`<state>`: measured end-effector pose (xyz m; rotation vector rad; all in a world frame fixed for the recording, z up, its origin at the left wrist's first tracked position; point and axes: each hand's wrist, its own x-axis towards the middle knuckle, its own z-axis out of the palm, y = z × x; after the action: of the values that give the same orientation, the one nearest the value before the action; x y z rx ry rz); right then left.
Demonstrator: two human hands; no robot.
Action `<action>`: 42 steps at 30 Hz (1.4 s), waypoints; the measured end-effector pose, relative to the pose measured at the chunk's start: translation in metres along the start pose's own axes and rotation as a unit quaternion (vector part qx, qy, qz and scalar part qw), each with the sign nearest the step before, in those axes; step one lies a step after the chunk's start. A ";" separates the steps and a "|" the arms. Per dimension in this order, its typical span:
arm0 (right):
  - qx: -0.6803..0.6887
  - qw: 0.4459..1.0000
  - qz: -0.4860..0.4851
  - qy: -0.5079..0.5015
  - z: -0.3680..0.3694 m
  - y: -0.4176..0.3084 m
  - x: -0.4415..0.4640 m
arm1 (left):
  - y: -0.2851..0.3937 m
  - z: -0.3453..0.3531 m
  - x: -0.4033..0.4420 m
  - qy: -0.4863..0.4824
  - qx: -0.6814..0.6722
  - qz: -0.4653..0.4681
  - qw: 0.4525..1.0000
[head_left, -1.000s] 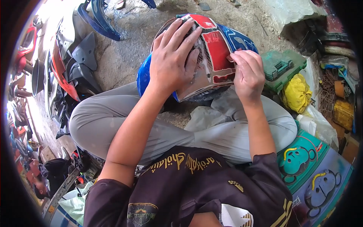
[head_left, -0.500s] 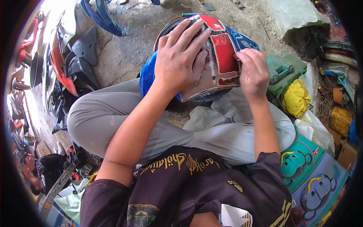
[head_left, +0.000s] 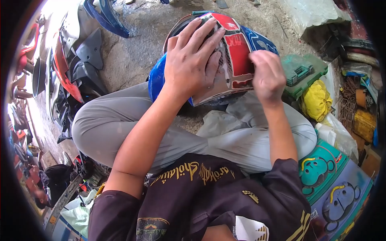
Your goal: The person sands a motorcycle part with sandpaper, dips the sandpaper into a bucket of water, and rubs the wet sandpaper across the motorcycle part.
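A curved blue, red and grey shell, like a piece of motorcycle bodywork, lies in front of my crossed legs. Its red patches have pale, worn-looking borders. My left hand rests flat on its left part, fingers spread and pointing away from me. At the right edge of the large red patch, my right hand is closed, with thumb and fingertips pinched together. Whatever those fingertips hold, if anything, is hidden, and the hand is slightly blurred.
A green case and a yellow bundle stand close by on the right. Dark and orange panels are piled at the left. Further right sit a concrete block and a printed teal box.
My right hand has shifted slightly at the red patch's edge, still closed. The left hand stays flat on the shell. The whole view has shifted a little.
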<state>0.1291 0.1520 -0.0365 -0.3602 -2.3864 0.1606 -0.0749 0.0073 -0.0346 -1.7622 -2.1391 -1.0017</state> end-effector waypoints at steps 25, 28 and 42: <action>0.089 0.994 -0.043 -0.039 -0.002 -0.038 0.007 | 0.005 -0.055 0.005 -0.230 -0.008 -0.001 0.973; 0.031 0.999 -0.028 -0.011 -0.002 -0.014 -0.005 | 0.004 -0.052 0.003 -0.219 -0.022 -0.006 0.975; 0.073 0.996 -0.030 -0.038 -0.008 -0.023 0.006 | 0.005 -0.047 0.005 -0.217 -0.037 -0.019 0.975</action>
<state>0.1254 0.1321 -0.0221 -0.2157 -2.4387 0.3245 -0.0840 -0.0170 0.0047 -2.1477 -2.4155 -0.7654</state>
